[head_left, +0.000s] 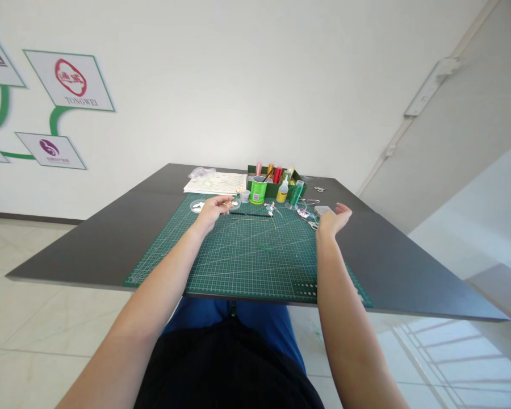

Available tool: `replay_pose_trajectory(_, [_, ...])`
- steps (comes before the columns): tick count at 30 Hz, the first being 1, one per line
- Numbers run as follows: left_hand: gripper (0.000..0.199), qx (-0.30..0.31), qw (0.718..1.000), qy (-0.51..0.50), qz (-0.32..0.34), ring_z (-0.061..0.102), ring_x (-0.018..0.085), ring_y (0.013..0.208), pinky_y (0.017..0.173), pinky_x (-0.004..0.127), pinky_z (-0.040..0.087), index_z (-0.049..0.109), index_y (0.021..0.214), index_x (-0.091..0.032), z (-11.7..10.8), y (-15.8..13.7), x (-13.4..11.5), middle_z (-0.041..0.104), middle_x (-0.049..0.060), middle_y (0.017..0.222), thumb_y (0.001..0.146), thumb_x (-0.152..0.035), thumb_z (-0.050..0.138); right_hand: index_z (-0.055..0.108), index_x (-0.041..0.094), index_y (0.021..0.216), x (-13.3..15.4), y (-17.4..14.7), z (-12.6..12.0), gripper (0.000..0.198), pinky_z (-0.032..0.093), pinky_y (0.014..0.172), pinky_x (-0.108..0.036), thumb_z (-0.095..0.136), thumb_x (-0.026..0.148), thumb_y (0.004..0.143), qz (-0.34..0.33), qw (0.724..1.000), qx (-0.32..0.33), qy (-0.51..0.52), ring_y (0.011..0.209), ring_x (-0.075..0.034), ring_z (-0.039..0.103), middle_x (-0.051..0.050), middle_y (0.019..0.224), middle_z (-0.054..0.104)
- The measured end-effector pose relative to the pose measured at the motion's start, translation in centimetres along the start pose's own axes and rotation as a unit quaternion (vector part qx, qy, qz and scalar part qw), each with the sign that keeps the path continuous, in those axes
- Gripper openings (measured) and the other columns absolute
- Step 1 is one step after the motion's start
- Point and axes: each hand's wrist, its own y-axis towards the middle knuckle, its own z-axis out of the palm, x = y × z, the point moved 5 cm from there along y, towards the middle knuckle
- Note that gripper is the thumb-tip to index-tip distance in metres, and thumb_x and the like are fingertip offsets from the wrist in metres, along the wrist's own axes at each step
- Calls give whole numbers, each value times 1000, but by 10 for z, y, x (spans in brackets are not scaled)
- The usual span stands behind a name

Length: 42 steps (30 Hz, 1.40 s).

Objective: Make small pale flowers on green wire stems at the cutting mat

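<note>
My left hand (213, 211) is closed in a pinch over the left back part of the green cutting mat (242, 261). Between its fingertips is a small artificial flower (238, 192), pale orange with a green stem. Below it lies a small clear dish (235, 204), and a round dish with white contents (197, 206) is left of the hand. My right hand (333, 219) is over the mat's right edge, fingers stretched out to the right, with nothing visible in them. Close by are a clear plastic box (322, 210) and white-handled scissors (313, 225), partly behind that hand.
A dark stick (251, 215) lies across the mat near a small decorated piece (271, 209). Behind stand a green can (258, 190), a glue bottle (283, 191), a green thread spool (297, 193) and a dark green box (250, 170) of spools. Papers (217, 183) lie back left; small scissors (321, 189) back right.
</note>
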Motion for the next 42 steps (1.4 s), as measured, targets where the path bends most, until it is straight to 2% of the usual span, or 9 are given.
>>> replay_pose_trajectory(1, [31, 8, 1000, -2, -4, 51, 7, 51, 49, 21, 36, 76, 93, -12, 3, -1, 0, 70, 2, 69, 63, -19, 80, 54, 25, 107, 10, -8, -2, 45, 56, 73, -31, 51, 4, 68, -62, 994, -71, -47, 90, -16, 60, -6, 117, 57])
replay_pose_trajectory(3, [32, 30, 999, -4, -15, 50, 7, 49, 47, 20, 34, 76, 93, -12, 11, -5, 2, 70, 3, 69, 62, -20, 81, 59, 23, 102, 25, -27, 15, 37, 52, 91, -36, 52, 5, 70, -144, 981, -49, -123, 93, -18, 57, -7, 116, 58])
replay_pose_trajectory(8, [35, 76, 996, 6, -46, 50, 6, 49, 46, 20, 33, 76, 96, -11, 33, -16, 5, 70, 4, 71, 63, -23, 83, 64, 21, 113, 21, -76, 78, 37, 54, 76, -32, 61, 17, 76, -170, 949, 229, -136, 78, -15, 57, -8, 120, 63])
replay_pose_trajectory(12, [37, 93, 994, 23, -43, 50, 6, 49, 45, 19, 31, 76, 97, -11, 43, -23, 4, 69, 4, 72, 64, -28, 84, 54, 23, 139, 6, -108, 104, 64, 42, 41, -24, 68, 37, 79, -98, 908, 399, -83, 63, -12, 60, -15, 146, 53])
replay_pose_trajectory(17, [38, 113, 992, 62, -13, 50, 7, 51, 46, 19, 33, 76, 101, -11, 48, -26, 2, 68, 3, 74, 69, -31, 81, 35, 34, 155, 2, -135, 115, 86, 36, 31, -20, 74, 39, 78, -5, 864, 503, -36, 63, -12, 65, -16, 164, 30])
replay_pose_trajectory(26, [38, 132, 981, 136, 38, 55, 10, 55, 55, 23, 45, 74, 108, -10, 50, -25, 2, 71, 5, 78, 79, -34, 74, 39, 27, 147, -5, -171, 120, 73, 41, 35, -17, 74, 38, 85, 110, 743, 660, -13, 64, -14, 73, -19, 145, 57])
replay_pose_trajectory(30, [34, 122, 978, 160, 55, 54, 10, 52, 54, 24, 45, 74, 106, -10, 47, -22, 3, 71, 5, 79, 80, -31, 71, 47, 16, 143, -11, -164, 121, 67, 42, 39, -17, 73, 40, 86, 122, 763, 635, -4, 53, -12, 66, -9, 90, 77])
replay_pose_trajectory(33, [31, 108, 977, 171, 68, 54, 10, 50, 54, 24, 46, 74, 104, -10, 44, -20, 4, 70, 4, 76, 80, -29, 70, 59, 10, 132, -10, -155, 120, 58, 35, 37, -17, 71, 43, 86, 109, 790, 603, -18, 38, -8, 49, 4, 52, 63])
replay_pose_trajectory(42, [25, 66, 979, 183, 68, 53, 9, 48, 51, 22, 44, 75, 100, -11, 37, -15, 10, 67, 2, 73, 78, -22, 69, 69, 9, 114, 3, -143, 114, 48, 20, 39, -22, 63, 49, 88, 49, 812, 581, -17, 33, -7, 29, 11, 39, 41])
